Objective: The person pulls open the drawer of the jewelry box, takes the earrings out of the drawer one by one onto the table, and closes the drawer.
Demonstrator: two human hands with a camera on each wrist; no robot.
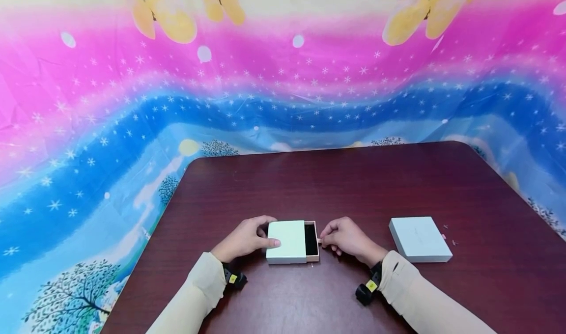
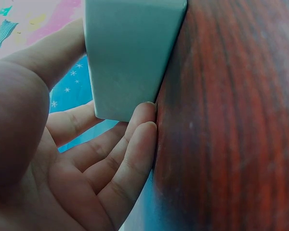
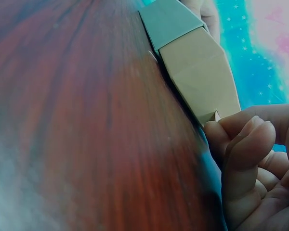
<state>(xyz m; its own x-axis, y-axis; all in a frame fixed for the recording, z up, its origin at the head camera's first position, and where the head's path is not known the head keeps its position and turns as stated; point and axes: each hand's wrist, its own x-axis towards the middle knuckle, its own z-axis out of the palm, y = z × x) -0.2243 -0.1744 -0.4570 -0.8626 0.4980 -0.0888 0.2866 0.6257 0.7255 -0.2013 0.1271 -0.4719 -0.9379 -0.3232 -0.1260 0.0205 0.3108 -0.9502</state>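
A white slide-out box sleeve (image 1: 286,241) lies on the table, its drawer (image 1: 312,243) partly out to the right and black inside. My left hand (image 1: 243,239) grips the sleeve's left end, thumb on top; the left wrist view has the sleeve's side (image 2: 132,57) between thumb and fingers. At the drawer's right end, my right hand (image 1: 347,238) pinches a small pull tab (image 1: 320,240). The right wrist view gives the drawer's tan side (image 3: 200,72) emerging from the sleeve, with my right fingers (image 3: 253,144) at its end, covering most of the tab.
To the right lies a second white flat box (image 1: 421,239), with a small pink tab at its right side. Tiny pale scraps (image 1: 454,243) are beside it. The dark red-brown table (image 1: 327,186) ends at a printed cloth backdrop (image 1: 283,78).
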